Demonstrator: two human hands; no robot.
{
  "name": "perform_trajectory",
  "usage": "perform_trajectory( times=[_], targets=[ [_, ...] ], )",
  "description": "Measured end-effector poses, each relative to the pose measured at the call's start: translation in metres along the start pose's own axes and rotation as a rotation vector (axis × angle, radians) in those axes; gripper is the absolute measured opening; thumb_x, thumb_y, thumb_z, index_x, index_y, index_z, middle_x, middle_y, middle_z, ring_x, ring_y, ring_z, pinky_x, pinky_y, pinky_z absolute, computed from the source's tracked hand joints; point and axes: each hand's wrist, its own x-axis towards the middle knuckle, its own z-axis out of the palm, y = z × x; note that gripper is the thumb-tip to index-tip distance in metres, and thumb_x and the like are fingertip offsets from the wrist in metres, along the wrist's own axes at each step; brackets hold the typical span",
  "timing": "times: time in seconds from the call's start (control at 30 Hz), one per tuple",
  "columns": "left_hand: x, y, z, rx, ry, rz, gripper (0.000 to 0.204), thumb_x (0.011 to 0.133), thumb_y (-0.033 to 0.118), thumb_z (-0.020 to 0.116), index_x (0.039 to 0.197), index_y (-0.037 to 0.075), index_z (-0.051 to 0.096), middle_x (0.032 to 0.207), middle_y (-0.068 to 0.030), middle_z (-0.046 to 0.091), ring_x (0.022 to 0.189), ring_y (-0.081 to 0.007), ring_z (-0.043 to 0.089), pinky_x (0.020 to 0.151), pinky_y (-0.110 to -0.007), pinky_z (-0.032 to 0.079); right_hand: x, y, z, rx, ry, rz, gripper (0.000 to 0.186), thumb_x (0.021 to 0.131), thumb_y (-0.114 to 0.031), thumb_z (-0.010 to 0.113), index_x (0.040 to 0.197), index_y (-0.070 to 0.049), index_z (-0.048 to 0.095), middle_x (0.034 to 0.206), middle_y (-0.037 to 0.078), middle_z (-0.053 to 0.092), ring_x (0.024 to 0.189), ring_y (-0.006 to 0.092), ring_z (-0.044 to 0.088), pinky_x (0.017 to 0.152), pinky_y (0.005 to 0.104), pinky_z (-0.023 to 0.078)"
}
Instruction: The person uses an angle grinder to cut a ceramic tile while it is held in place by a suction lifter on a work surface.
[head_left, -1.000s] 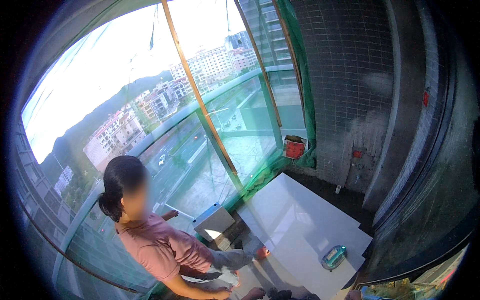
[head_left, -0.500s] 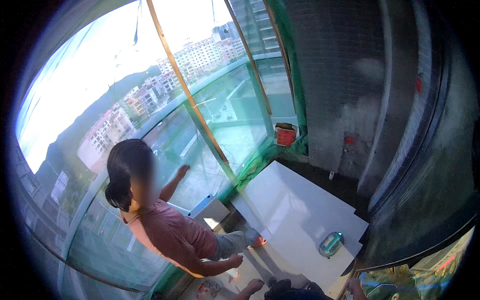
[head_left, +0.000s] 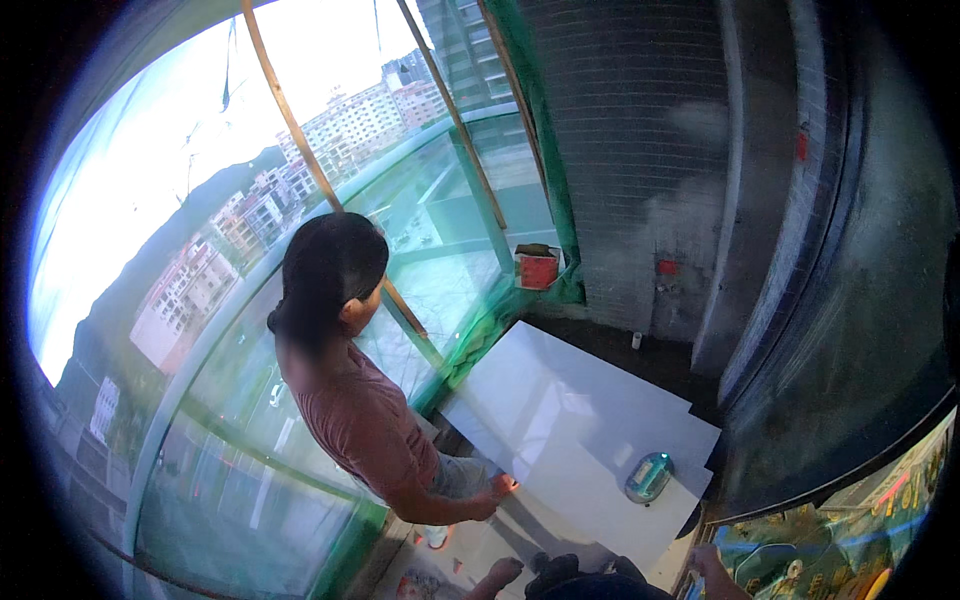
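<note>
My left hand [head_left: 505, 572] hangs at the lower edge beside my dark clothing, its fingers curled with nothing visible in them. My right hand [head_left: 706, 562] is also curled, by the right corner of the slabs; whatever it may hold is hidden. In front of me lie large, glossy white slabs like floor tiles [head_left: 560, 400], overlapping and slightly offset. A teal oval hand tool [head_left: 650, 477] rests on the near right slab, apart from both hands.
A co-worker in a reddish shirt [head_left: 365, 420] stands at the slabs' left edge. Behind are a glass railing with green netting [head_left: 480, 340] and wooden poles. A red and white box [head_left: 537, 268] sits in the far corner. Dark wall [head_left: 640, 150] rises at right; a colourful sack-like thing [head_left: 810, 560] lies lower right.
The co-worker has stepped right toward the slabs, turned away and lowered the outstretched arm. The view has shifted a little right. My hands stay low, and the teal tool remains on the slab.
</note>
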Motion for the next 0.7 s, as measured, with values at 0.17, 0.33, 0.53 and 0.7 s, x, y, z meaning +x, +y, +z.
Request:
perform_trajectory(
  times=[0.17, 0.33, 0.53, 0.7],
  targets=[
    [0.003, -0.038, 0.015, -0.101, 0.209, 0.261, 0.026, 0.078, 0.022, 0.062, 0.098, 0.007, 0.07, 0.099, -0.0114, 0.068, 0.088, -0.0247, 0.064, 0.075, -0.039, 0.051, -0.02, -0.037, -0.01, 0.517, -0.052, 0.172, 0.015, 0.077, -0.017, 0.063, 0.068, -0.006, 0.067, 0.061, 0.009, 0.062, 0.047, 0.0208, 0.058, 0.041, 0.0368, 0.044],
    [0.012, -0.047, 0.025, -0.109, 0.302, 0.078, 0.017, 0.078, 0.01, 0.064, 0.092, 0.002, 0.07, 0.087, -0.0129, 0.07, 0.078, -0.0225, 0.065, 0.067, -0.035, 0.052, -0.036, -0.054, -0.024, 0.801, -0.004, 0.264, 0.013, 0.076, -0.015, 0.063, 0.066, -0.006, 0.065, 0.061, 0.011, 0.06, 0.046, 0.021, 0.055, 0.04, 0.0383, 0.041],
    [0.003, -0.016, 0.024, -0.084, 0.406, 0.221, 0.013, 0.077, 0.014, 0.065, 0.085, 0.004, 0.069, 0.086, -0.0127, 0.068, 0.081, -0.0256, 0.064, 0.071, -0.036, 0.052, -0.01, -0.015, 0.006, 1.015, 0.014, 0.291, 0.007, 0.074, -0.011, 0.062, 0.068, -0.008, 0.065, 0.062, 0.011, 0.059, 0.046, 0.0212, 0.053, 0.042, 0.0447, 0.043],
    [-0.005, -0.034, 0.017, 0.265, 0.444, 0.476, 0.011, 0.077, 0.015, 0.064, 0.082, 0.007, 0.069, 0.088, -0.0134, 0.067, 0.086, -0.0263, 0.063, 0.074, -0.037, 0.052, 0.017, 0.005, 0.027, 0.613, -0.1, 0.23, 0.014, 0.079, -0.017, 0.061, 0.07, -0.007, 0.063, 0.062, 0.012, 0.059, 0.049, 0.0243, 0.058, 0.042, 0.0431, 0.046]
  ],
)
